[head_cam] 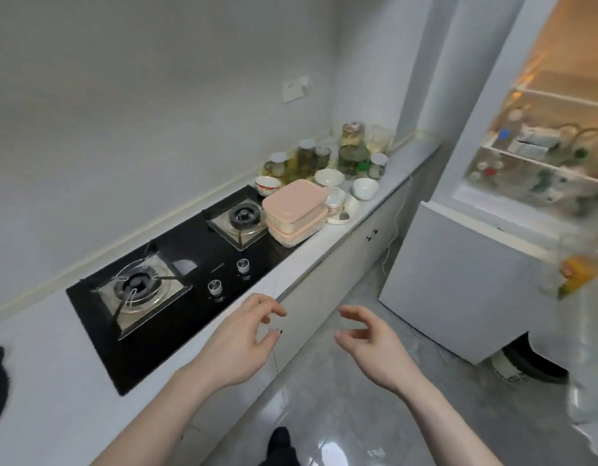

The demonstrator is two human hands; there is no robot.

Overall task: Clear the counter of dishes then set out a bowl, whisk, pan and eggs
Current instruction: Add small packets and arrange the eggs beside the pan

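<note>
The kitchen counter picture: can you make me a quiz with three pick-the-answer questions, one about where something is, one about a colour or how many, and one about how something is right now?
1. Where do the pink boxes sit?
A. Inside the fridge
B. On the counter beside the far burner
C. On the floor

2. How many knobs does the stove have?
A. Two
B. Four
C. Six

3. How is the fridge door right now?
A. Closed
B. Open
C. Taken off

Answers:
1. B, the stacked pink boxes rest at the stove's far end, next to the far burner.
2. A, one knob and another sit at the stove's front edge.
3. B, the lit fridge shelves are showing.
</note>
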